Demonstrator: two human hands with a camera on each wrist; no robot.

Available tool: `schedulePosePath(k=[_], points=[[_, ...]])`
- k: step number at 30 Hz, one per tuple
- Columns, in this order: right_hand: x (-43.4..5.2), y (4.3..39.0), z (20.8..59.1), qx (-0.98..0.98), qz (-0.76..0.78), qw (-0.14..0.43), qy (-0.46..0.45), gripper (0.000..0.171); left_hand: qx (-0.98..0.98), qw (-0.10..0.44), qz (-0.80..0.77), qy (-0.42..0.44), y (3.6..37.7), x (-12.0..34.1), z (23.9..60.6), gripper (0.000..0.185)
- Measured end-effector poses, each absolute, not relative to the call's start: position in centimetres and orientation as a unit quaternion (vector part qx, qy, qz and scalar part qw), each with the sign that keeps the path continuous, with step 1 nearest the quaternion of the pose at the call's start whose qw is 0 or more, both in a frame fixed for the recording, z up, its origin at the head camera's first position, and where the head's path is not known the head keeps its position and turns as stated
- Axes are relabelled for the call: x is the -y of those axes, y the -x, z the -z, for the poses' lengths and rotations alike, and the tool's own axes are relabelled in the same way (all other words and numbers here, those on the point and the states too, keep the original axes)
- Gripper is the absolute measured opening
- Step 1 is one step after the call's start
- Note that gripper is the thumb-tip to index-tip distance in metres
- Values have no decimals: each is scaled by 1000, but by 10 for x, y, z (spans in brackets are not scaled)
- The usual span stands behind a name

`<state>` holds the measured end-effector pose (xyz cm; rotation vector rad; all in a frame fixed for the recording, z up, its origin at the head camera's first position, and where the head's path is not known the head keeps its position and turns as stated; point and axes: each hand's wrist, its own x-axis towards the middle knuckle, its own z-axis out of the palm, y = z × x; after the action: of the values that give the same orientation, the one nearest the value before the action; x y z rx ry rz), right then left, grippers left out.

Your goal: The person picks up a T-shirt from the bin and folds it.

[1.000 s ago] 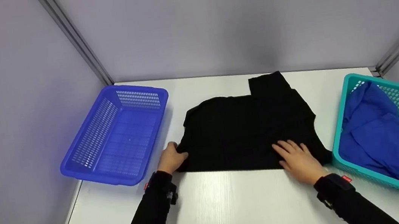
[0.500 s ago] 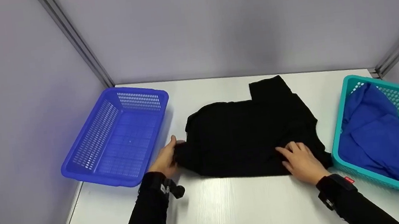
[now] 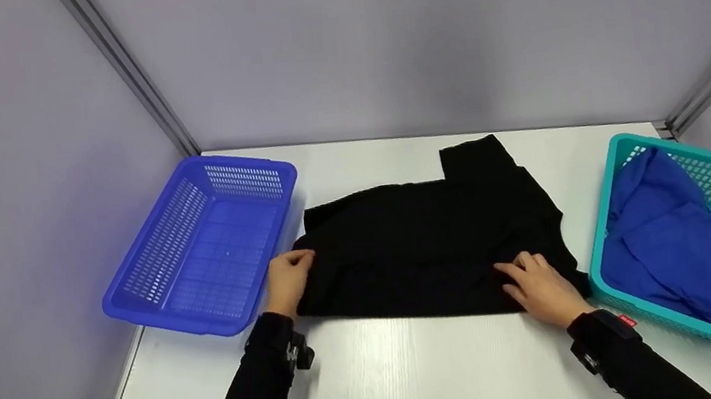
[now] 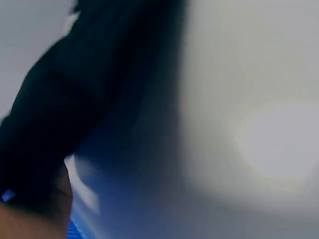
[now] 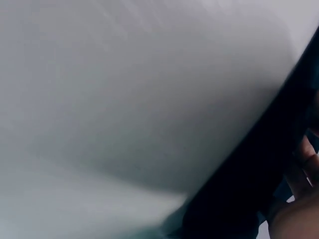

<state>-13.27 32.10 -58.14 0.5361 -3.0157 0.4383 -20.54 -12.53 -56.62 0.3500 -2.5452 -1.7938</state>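
Lying partly folded on the white table [image 3: 417, 368], the black cloth garment [image 3: 429, 245] spreads between two plastic baskets, one narrow flap reaching toward the back wall. The left hand [image 3: 289, 281] grips the garment's left edge, fingers curled round the fabric just beside the blue perforated plastic basket [image 3: 157, 298]. The right hand [image 3: 539, 289] rests on the near right corner of the garment, fingers bent and pressing into the cloth — whether they pinch a fold cannot be told. Right of it stands the teal perforated plastic basket [image 3: 606, 196], holding a crumpled royal-blue cloth [image 3: 673, 242]. Both forearms wear black sleeves; each wrist carries a dark strap-mounted device, and the right one bears a small red tag [image 3: 628, 320] whose writing is too small to read. No other label or lettering is legible. Both wrist views are heavily blurred — the left shows dark fabric [image 4: 60, 109] against a pale surface, the right a dark edge [image 5: 259, 184] beside fingertips [image 5: 304, 169].
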Motion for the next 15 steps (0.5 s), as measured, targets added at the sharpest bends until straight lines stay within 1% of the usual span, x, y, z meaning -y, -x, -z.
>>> schedulePosePath(k=[2,3,7,9,12,15], points=[[-320,134,580,976,-140,28,-162,27,874,12,475,-100,204,122,567,20],[-320,134,580,977,-138,30,-160,23,898,7,430,-95,202,121,568,21],[-320,138,576,978,-134,22,-160,7,950,-45,298,-81,194,116,569,28],[-322,142,573,976,-145,19,-163,3,963,-57,254,-69,191,114,570,30],[-327,150,568,973,-166,30,-160,5,980,-22,197,-37,191,111,573,33],[-335,160,565,970,-180,62,-149,16,986,13,165,13,196,108,575,37]])
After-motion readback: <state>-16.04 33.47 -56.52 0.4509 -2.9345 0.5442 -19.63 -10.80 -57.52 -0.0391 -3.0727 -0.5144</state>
